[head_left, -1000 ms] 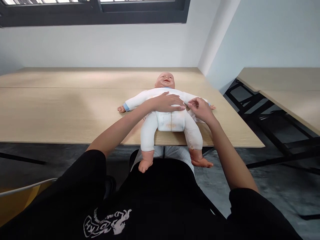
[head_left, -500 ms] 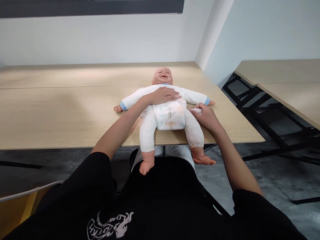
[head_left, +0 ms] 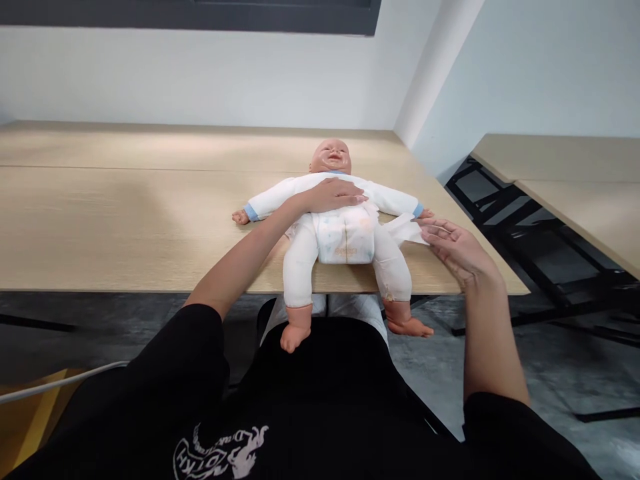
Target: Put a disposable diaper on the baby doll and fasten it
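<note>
Shifted outward since the earlier frame: right hand (head_left: 459, 252), loosely spread, touching the diaper wing (head_left: 405, 230), pinch unclear. Left hand (head_left: 334, 195) flat on baby doll (head_left: 376, 192), near edge of table (head_left: 150, 230); even pressure should keep the diaper (head_left: 347, 241) straight.

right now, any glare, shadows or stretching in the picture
Head view: a soft bright band on the far part of the table, a dim shadow patch nearer, at picture left; head view: small shiny highlights on the doll's head; head view: the black sleeves look stretched toward the lower corners.
</note>
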The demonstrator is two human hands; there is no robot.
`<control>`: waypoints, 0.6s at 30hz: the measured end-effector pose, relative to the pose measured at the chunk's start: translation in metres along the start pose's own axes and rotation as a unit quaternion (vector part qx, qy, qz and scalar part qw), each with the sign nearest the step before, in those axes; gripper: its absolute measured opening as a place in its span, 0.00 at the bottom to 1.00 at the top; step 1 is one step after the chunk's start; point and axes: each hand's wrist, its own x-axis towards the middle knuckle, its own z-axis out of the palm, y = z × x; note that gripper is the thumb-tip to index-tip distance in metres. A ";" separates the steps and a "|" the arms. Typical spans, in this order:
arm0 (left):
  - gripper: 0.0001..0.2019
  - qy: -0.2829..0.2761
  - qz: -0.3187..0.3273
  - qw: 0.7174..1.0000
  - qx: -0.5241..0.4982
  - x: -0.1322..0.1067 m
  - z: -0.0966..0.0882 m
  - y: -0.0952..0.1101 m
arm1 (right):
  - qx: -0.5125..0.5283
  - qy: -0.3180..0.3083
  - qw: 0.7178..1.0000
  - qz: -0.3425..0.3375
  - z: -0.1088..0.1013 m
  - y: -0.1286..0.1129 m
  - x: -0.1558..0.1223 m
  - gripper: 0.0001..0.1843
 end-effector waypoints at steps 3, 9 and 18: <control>0.26 0.002 0.002 1.000 0.005 0.003 0.002 -0.003 | 0.042 0.041 0.998 -0.015 0.005 -0.020 0.010 0.25; 0.24 -0.006 -0.010 0.999 0.037 0.008 0.005 -0.002 | -0.019 -0.004 0.991 -0.135 0.090 -0.064 0.038 0.21; 0.13 0.031 -0.024 0.999 0.004 0.013 0.008 -0.013 | -0.208 -0.021 0.956 -0.206 0.163 -0.067 0.027 0.21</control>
